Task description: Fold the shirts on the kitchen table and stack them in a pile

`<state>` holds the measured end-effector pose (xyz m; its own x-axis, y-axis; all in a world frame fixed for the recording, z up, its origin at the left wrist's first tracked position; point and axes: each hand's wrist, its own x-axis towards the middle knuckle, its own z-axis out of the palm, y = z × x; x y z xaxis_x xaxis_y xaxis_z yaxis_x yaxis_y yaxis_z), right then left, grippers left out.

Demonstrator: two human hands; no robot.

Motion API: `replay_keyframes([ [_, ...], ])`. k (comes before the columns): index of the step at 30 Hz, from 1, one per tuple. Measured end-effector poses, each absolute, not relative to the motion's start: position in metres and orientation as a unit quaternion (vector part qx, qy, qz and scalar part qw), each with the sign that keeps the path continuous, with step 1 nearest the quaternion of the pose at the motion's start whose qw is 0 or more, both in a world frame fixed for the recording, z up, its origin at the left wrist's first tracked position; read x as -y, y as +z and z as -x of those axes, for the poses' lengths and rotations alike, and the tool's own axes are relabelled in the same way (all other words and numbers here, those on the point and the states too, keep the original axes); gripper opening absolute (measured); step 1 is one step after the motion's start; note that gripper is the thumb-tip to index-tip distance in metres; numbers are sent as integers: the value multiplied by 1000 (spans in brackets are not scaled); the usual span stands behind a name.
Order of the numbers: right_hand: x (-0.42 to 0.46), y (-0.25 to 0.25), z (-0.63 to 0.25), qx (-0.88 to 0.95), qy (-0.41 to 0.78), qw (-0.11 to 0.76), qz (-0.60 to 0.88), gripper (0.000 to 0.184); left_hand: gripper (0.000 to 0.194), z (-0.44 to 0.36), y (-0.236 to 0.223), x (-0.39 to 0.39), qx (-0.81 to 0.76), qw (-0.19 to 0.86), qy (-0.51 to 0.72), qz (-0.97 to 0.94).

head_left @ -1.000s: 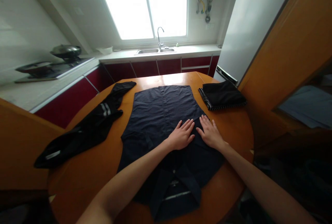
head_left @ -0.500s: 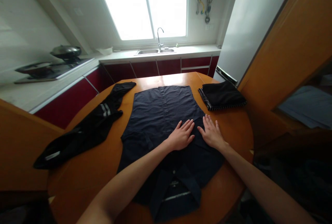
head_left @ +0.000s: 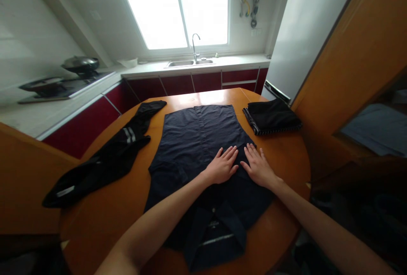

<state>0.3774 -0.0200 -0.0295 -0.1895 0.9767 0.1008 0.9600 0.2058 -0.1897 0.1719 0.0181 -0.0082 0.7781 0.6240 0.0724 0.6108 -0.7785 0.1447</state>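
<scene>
A: You had the dark navy shirt point(head_left: 182, 139) spread across the middle of the rounded wooden worktop point(head_left: 282, 152), its collar point(head_left: 219, 256) toward you and its hem on the far side.

B: And what were your hands doing there?

A: Your left hand point(head_left: 221, 166) lay palm down on the cloth, fingers stretched and slightly parted, thumb out to the side, with nothing in its grasp. Your left forearm crossed over the shirt.

B: Your right hand point(head_left: 258, 166) matched it: flat, fingers extended, gripping nothing, its fingertips at the shirt's right edge. The two thumbs pointed toward each other, near but apart.

A: What did you have on either side?

B: To your left, a black garment point(head_left: 108, 160) with two pale stripes stretched along the worktop, apart from the shirt. To your right, beyond your right hand, sat a folded black stack point(head_left: 273, 116), just beside the shirt.

A: Could you have read the label inside the collar?

B: Hard to say; that part was dark, and only a pale line showed clearly. Farther off, the sink point(head_left: 181, 63) sat below the bright window point(head_left: 206, 7).
</scene>
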Motion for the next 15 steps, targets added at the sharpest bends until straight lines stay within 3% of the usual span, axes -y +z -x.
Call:
replay_keyframes([
  [15, 122, -27, -391, 810, 78, 136, 565, 67, 62, -172, -13, -21, -326, 57, 66, -941],
])
